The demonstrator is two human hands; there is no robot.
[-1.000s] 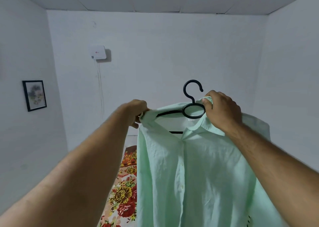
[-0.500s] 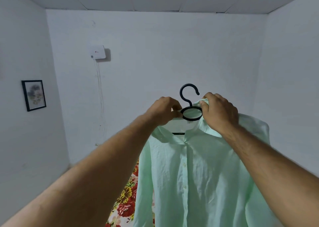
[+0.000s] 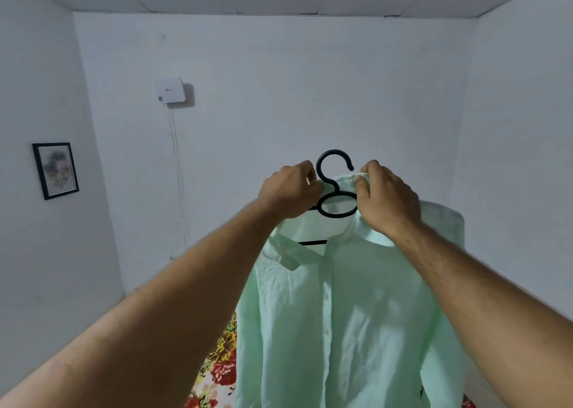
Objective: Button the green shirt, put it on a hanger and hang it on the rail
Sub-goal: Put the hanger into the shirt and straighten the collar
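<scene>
The pale green shirt (image 3: 341,314) hangs buttoned down its front on a black plastic hanger (image 3: 333,184), held up in the air before the far wall. The hanger's hook stands upright between my hands, and a short piece of its bar shows inside the collar. My left hand (image 3: 290,192) is closed on the left side of the collar beside the hook. My right hand (image 3: 386,200) pinches the right side of the collar, raising its edge next to the hook. No rail is in view.
Below the shirt lies a floral bedsheet (image 3: 217,367). A white box with thin cables (image 3: 170,90) is mounted on the far wall. A framed picture (image 3: 55,169) hangs on the left wall. White walls close in on both sides.
My left hand slid from the shirt's left shoulder inward to the collar beside the hook. The left shoulder of the shirt dropped onto the hanger. The shirt and hanger shifted slightly.
</scene>
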